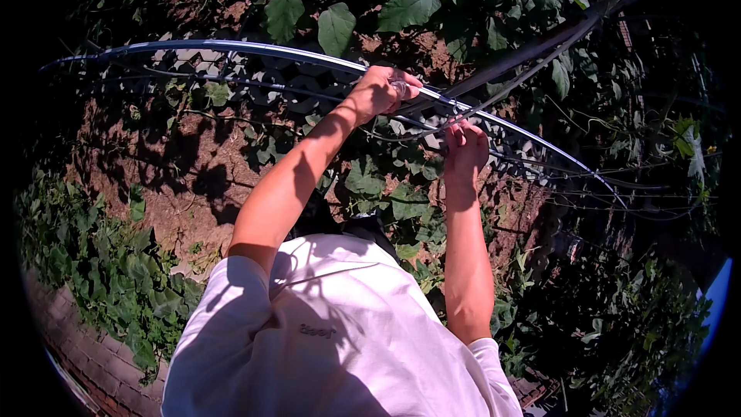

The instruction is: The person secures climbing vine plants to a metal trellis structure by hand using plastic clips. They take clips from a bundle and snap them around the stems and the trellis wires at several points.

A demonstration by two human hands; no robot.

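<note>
A long metal rail (272, 51) crosses in front of me, bent by the lens. My left hand (385, 92) rests on its near side, fingers curled, with a small clear, crumpled bundle, perhaps plastic or string, between them. Lower right, my right hand (466, 142) has its fingertips raised and pinched at a thin grey stem or cable (509, 86) just under the rail. What exactly the fingertips hold is too small to tell. A small wire or tie loops around the rail above them. A thinner second bar (260, 84) runs below the rail.
Large-leaved plants (408, 8) grow beyond the rail, over brown soil (191, 185) and light hexagonal paving blocks (301, 82). A thick dark pole (521, 63) slants in from the upper right. Vines hang on thin wires at the right. Brick paving (98, 353) lies lower left.
</note>
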